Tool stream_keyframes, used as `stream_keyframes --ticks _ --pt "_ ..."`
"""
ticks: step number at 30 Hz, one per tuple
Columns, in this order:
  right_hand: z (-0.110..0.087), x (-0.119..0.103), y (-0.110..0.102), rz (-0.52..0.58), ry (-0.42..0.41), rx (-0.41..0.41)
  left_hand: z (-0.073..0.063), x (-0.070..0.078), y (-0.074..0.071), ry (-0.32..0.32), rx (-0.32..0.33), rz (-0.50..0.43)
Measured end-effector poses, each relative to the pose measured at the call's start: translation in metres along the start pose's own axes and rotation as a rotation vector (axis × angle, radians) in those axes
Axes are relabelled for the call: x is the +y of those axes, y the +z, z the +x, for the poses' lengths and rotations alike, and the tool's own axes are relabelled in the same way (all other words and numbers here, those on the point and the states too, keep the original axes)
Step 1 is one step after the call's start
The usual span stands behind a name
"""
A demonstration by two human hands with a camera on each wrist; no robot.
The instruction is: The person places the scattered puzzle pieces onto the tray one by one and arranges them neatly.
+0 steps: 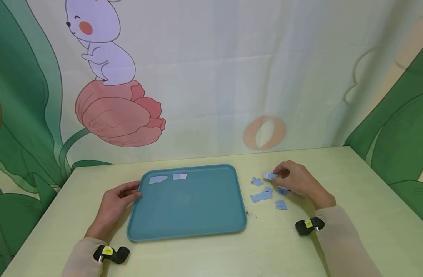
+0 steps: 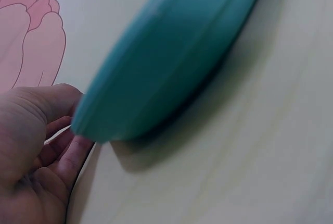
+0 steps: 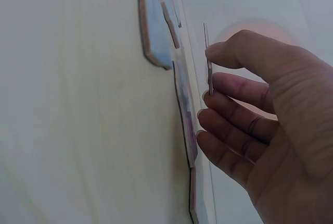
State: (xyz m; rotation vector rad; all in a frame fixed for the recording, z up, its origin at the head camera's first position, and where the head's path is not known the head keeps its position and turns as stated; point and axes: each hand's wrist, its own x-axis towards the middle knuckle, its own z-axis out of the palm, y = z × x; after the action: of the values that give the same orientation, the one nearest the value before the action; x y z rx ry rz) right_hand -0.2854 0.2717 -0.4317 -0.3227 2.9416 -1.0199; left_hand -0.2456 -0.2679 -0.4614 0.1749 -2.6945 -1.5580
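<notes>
A pale yellow counter (image 1: pixel 273 246) meets a creased, cartoon-printed backdrop (image 1: pixel 204 77). On it lies a smooth teal tray (image 1: pixel 190 207) with rounded corners — two thin pieces (image 1: pixel 158 179) rest near its far left corner. Ragged-edged bluish pieces (image 1: pixel 263 195) lie on its right. The left hand (image 1: pixel 116 204) grips the tray's left rim; the right hand (image 1: pixel 298 181) — thumb against fingers — pinches a flat piece (image 1: pixel 268 176) near the others.

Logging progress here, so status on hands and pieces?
Right hand pinching one piece, right of tray. Left hand holding tray's left rim. Two pieces on tray, loose pieces beside it. Nothing visibly blocking.
</notes>
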Motion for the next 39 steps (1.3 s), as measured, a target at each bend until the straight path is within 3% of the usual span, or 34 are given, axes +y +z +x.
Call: stream_keyframes --ticks 25,39 --pt "-0.0019 -0.0013 -0.0008 0.015 -0.067 0.017 0.0019 -0.0014 -0.0002 0.002 0.006 0.014" --pt "-0.0026 -0.0019 0.0025 0.028 -0.049 0.026 0.0030 -0.0030 0.0010 0.006 0.020 0.006"
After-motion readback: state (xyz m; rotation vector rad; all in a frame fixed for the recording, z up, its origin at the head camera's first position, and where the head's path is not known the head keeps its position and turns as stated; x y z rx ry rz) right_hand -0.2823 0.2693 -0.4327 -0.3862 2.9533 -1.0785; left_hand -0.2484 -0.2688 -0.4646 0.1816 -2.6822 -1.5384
